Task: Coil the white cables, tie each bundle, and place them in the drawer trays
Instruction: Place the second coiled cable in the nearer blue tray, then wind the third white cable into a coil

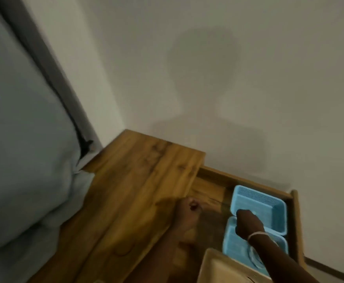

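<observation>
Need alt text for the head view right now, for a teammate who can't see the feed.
The right hand reaches into the farther of two blue trays in an open wooden drawer; the nearer blue tray holds a coiled white cable. The left hand rests curled beside them. The frame is motion-blurred.

Perforated blue plastic trays, grained wood drawer

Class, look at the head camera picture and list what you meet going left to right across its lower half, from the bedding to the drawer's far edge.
Grey bedding → wooden tabletop → left hand → right hand over the blue trays → drawer's right wall.
</observation>
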`<state>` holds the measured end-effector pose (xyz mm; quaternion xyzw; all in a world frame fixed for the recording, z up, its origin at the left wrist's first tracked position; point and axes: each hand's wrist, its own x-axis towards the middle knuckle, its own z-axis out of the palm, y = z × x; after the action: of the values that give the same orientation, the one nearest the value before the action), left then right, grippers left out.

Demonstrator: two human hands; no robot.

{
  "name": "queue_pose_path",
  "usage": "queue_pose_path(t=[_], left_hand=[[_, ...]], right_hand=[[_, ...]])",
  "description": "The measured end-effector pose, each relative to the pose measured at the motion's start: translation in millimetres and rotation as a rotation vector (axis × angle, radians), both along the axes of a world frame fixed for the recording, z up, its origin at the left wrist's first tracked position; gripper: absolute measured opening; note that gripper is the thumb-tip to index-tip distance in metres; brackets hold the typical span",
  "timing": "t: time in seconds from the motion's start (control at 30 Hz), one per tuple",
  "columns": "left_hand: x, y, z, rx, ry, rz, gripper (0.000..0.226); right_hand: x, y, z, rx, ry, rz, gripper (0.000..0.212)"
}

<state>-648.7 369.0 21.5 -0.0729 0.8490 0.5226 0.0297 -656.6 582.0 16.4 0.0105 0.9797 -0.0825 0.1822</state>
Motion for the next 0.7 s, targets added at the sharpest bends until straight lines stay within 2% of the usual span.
queue_pose_path(t=[0.1, 0.17, 0.3, 0.37, 0.5, 0.6, 0.7], left_hand=[[28, -101, 42, -0.077, 0.155, 0.26, 0.024], [58, -166, 69, -0.11, 0.225, 0.413, 0.003], [149, -297, 103, -0.139, 0.304, 0.704, 0.022], [199, -352, 111, -0.243, 0.308, 0.817, 0.032], [310, -433, 99, -0.396, 0.142, 0.939, 0.034], [387, -471, 72, -0.421, -0.069, 1.004, 0.037], [436, -485, 41, -0.444, -0.274, 0.898, 0.03]], right_hand=[[-11, -98, 44, -0.073, 0.094, 0.199, 0.021], [-10, -166, 71, -0.136, 0.137, 0.327, 0.03], [32, -307, 105, -0.261, 0.195, 0.553, 0.056], [64, -368, 117, -0.327, 0.224, 0.678, 0.063], [140, -468, 114, -0.395, 0.185, 0.912, 0.064], [201, -520, 98, -0.415, 0.047, 1.038, 0.062], [250, -548, 85, -0.383, -0.138, 1.145, 0.039]])
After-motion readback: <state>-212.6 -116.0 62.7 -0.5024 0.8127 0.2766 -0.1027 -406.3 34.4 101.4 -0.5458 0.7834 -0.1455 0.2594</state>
